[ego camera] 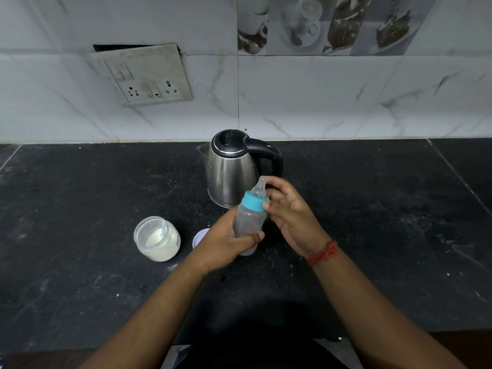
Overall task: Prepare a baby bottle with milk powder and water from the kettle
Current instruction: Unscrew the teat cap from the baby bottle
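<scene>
Right in front of the kettle (231, 169) my left hand (226, 242) grips the bottle (250, 222) body, tilted away, teal cap (254, 201) end nearest my right hand (290, 217), whose fingers pinch it.

Clear plastic baby bottle (249, 222) with teal collar gripped by left hand (226, 245); collar pinched by right hand (290, 217); steel kettle (231, 169) behind.

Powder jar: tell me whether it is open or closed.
Open. The powder jar stands upright on the counter with no lid on its mouth, and white powder shows inside. A round lid lies beside it.
</scene>
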